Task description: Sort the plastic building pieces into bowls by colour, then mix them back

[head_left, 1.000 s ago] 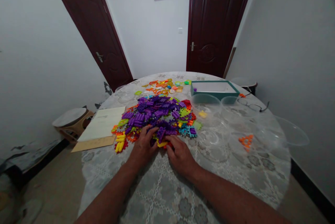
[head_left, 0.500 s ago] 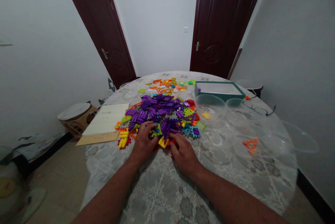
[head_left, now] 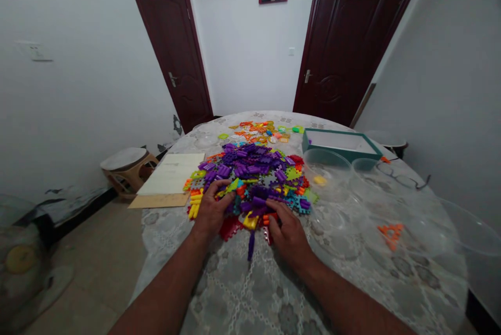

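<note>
A heap of interlocking plastic building pieces (head_left: 250, 155), mostly purple, lies before me on the table. At its near left edge, my left hand (head_left: 211, 211) rests with thumb and fingers apart, touching yellow and teal pieces (head_left: 236, 200). My right hand (head_left: 287, 230) is at the near right edge, fingers bent and spaced, by a purple piece (head_left: 258, 202) and a small orange piece (head_left: 269, 218). A yellow piece (head_left: 250, 221) and a red toothed plate (head_left: 230, 226) lie between the hands. One slim purple piece (head_left: 251, 245) lies nearest me. Some fingertips are hidden among the pieces.
Behind the heap are loose orange and white pieces (head_left: 250, 129). Right of it stand a green-edged box (head_left: 340, 153), clear plastic bowls (head_left: 326, 160), an orange triangular piece (head_left: 390, 235) and eyeglasses (head_left: 405, 179). Paper sheets (head_left: 168, 173) lie at the left table edge, near a stool (head_left: 125, 163).
My view has tilted and shifted left. A slim purple piece now lies on the cloth in front of the yellow one. The red plates between my hands show more, and my fingers have shifted slightly.
</note>
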Demonstrator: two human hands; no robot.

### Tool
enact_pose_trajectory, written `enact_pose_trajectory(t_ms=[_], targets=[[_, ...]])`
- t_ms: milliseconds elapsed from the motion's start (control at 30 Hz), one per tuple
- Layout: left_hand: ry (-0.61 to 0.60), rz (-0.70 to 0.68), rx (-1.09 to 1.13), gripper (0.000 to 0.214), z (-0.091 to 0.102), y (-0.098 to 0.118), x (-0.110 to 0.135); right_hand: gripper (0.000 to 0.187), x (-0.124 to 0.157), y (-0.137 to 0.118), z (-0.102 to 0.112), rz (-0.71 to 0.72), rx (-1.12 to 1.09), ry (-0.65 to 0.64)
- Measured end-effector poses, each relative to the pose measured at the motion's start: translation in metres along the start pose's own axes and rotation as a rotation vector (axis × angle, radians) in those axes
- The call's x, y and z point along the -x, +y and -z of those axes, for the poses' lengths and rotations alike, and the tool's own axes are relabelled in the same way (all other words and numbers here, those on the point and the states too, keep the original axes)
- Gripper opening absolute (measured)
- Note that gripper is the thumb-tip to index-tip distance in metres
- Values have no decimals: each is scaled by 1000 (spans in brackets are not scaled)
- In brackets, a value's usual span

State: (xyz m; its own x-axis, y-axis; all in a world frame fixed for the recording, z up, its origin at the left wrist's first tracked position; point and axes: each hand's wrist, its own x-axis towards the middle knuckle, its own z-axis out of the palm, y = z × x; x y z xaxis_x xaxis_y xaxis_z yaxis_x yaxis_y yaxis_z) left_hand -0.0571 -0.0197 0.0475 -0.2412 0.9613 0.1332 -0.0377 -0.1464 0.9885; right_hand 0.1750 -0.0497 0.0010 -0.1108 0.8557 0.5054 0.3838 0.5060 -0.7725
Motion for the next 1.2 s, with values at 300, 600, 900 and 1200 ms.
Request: enact_pose_trajectory(t_ms=[300, 600, 900, 1200], targets=[[-42, 155, 400, 50, -9, 14, -8, 38, 3, -14, 12, 97, 116, 42], [-82, 118, 474, 47, -12, 22, -13, 22, 44, -67, -2, 451, 293, -650], [-121, 154, 706, 50, -27, 53, -14, 12, 43, -36, -18, 351, 606, -403], [-74, 313, 901, 50, -41, 43, -8, 11, 33, -31, -9, 357, 691, -274]])
